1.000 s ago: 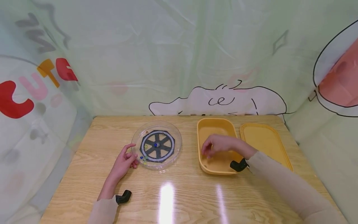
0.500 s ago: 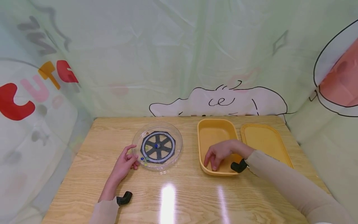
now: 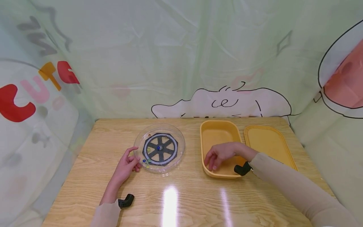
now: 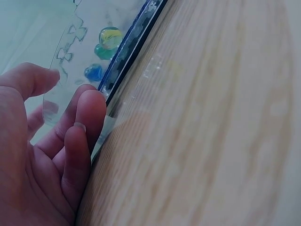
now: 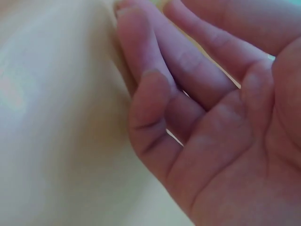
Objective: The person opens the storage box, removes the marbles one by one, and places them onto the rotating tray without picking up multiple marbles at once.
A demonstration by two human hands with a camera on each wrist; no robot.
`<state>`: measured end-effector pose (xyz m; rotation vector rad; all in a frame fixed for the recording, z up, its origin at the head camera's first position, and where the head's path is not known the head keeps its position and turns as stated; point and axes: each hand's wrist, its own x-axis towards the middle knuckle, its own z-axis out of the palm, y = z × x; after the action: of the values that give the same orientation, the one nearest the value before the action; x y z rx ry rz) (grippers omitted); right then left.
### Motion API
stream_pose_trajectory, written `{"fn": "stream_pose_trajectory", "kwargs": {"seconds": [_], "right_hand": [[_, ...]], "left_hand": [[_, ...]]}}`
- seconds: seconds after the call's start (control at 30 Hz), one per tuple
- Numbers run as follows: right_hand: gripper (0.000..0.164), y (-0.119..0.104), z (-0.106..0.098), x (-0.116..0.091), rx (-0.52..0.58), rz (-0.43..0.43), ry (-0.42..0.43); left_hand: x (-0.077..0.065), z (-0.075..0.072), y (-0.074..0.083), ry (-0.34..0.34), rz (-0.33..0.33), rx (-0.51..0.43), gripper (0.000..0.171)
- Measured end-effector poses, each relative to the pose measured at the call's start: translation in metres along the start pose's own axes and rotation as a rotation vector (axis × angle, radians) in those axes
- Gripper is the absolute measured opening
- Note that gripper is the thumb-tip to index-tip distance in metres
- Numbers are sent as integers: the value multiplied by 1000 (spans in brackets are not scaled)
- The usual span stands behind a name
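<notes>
My left hand (image 3: 126, 165) touches the left rim of a clear round plastic dish (image 3: 181, 153), which carries a black and white spoked wheel pattern. Several small glass marbles lie in it; a blue marble (image 4: 94, 72) and a yellow-green one (image 4: 111, 38) are close to my left fingertips. Inside an orange-yellow plastic box (image 3: 202, 142), my right hand (image 3: 224, 152) reaches down at the near left corner. Its fingers are loosely bent, thumb and index apart, with nothing seen between them. The fingertips hide part of the box floor.
A matching yellow lid (image 3: 269, 143) lies flat to the right of the box. All stand on a wooden table (image 3: 193, 201) with a printed curtain (image 3: 141, 63) behind and at the sides. Between dish and box runs a strip of bare wood.
My right hand has gone down deeper and nearer in the box, its thumb and fingers drawing together and then spreading slightly leftward. The left hand stays at the dish rim.
</notes>
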<state>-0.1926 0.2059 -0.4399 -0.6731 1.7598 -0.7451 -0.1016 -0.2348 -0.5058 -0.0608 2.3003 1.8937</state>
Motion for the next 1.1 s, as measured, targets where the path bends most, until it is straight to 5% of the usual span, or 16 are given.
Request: {"fn": "stream_pose_trajectory", "kwargs": {"seconds": [0.5,0.8,1.1], "right_hand": [[22,1,-7,3,-105,-87,184],[10,-6,-6,11,-276,-111,309],[12,-2,-7,18,-272,-101,339]], "left_hand": [[0,0,-2,2,3,-11,51],[0,0,-2,3,27,4,47],[-1,1,-1,7,39,10,47]]}}
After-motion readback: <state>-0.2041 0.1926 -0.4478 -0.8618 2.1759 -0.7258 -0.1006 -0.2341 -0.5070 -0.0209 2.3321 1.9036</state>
